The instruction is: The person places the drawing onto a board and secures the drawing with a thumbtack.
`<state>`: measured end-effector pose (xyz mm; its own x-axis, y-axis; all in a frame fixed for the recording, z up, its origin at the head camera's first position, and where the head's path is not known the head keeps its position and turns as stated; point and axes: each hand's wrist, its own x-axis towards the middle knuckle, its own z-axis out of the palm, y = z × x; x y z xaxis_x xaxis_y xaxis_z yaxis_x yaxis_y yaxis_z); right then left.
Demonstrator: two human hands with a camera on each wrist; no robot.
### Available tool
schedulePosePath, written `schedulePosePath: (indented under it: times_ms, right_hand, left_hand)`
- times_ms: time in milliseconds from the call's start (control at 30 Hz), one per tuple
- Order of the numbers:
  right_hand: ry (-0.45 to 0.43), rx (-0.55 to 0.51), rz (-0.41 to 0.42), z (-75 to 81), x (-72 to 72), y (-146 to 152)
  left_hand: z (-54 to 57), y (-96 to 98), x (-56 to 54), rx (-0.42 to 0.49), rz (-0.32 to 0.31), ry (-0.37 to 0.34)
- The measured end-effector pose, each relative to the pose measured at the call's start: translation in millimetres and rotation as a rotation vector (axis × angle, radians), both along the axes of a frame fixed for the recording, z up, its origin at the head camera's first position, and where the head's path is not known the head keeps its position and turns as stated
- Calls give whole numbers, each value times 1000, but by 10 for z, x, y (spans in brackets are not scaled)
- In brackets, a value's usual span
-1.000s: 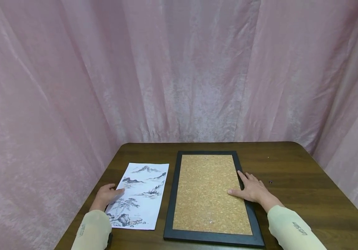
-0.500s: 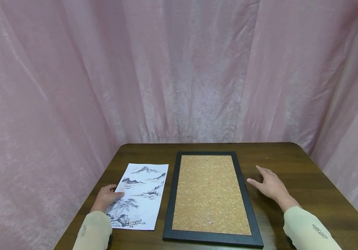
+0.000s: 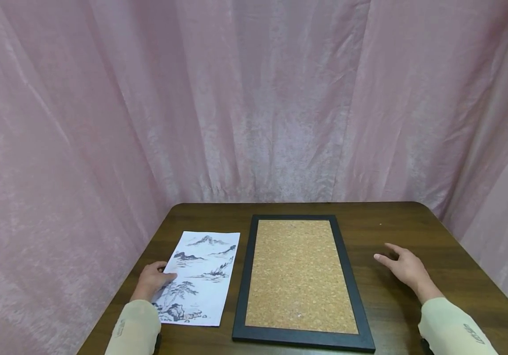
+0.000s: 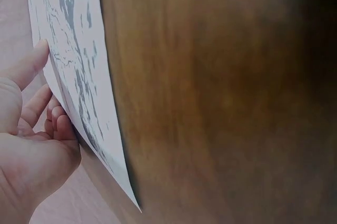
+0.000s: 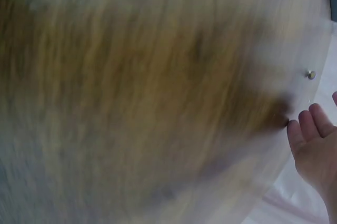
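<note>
A white sheet of paper [image 3: 196, 278] printed with an ink landscape of mountains and a pine lies at the left of the table. My left hand [image 3: 152, 281] holds its left edge, thumb on the printed side; in the left wrist view the other fingers [image 4: 62, 126] curl at that edge. A cork board [image 3: 300, 276] in a black frame lies flat in the middle. To its right, my right hand [image 3: 406, 268] hovers over the wood with fingers extended and nothing in them. Close by in the right wrist view is a small shiny pin-like piece [image 5: 311, 75].
The dark brown wooden table [image 3: 449, 315] has rounded far corners. Pink velvet curtains [image 3: 289, 98] hang behind it and along both sides. A tiny pale speck [image 3: 380, 224] shows on the far right of the tabletop.
My right hand has left the board's right edge and moved right over the bare wood. The left hand's thumb has slid slightly toward me along the paper; board and sheet stay put.
</note>
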<state>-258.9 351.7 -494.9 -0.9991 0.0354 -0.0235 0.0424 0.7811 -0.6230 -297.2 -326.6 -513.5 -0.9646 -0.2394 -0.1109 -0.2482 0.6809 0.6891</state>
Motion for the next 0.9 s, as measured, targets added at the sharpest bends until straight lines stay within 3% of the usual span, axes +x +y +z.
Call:
schedulePosePath:
  times_ms: [333, 600, 900]
  right_hand:
    - [-46, -62, -34, -45, 34, 170]
    - [46, -48, -19, -169, 10, 177]
    - [32, -10, -47, -187, -18, 159]
  left_hand:
    - [39, 41, 12, 15, 33, -20]
    - [68, 45, 2, 3, 33, -36]
    - [70, 33, -1, 8, 40, -49]
